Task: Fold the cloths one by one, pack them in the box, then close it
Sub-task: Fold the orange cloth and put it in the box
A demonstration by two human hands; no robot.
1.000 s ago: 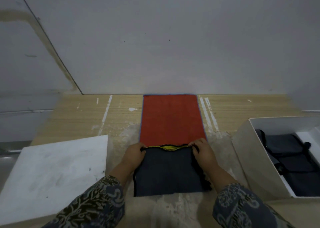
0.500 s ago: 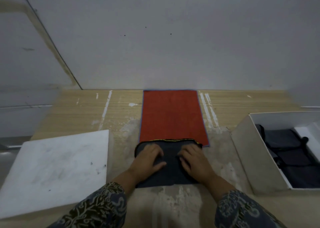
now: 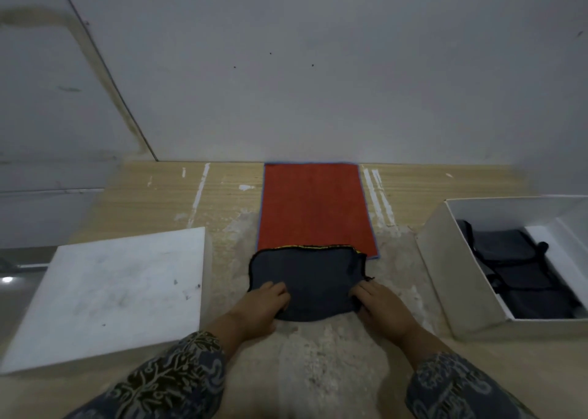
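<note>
A folded dark cloth lies mid-worktop, its far edge overlapping the red cloth that stretches away at 12 o'clock. The left hand grips its near corner at 7 o'clock, the right hand the corner at 5 o'clock. At 3 o'clock an open white box holds packed dark cloths; at 9 o'clock lies a flat white lid

A pale grey wall rises behind a scuffed, paint-streaked wooden table in dim light.
</note>
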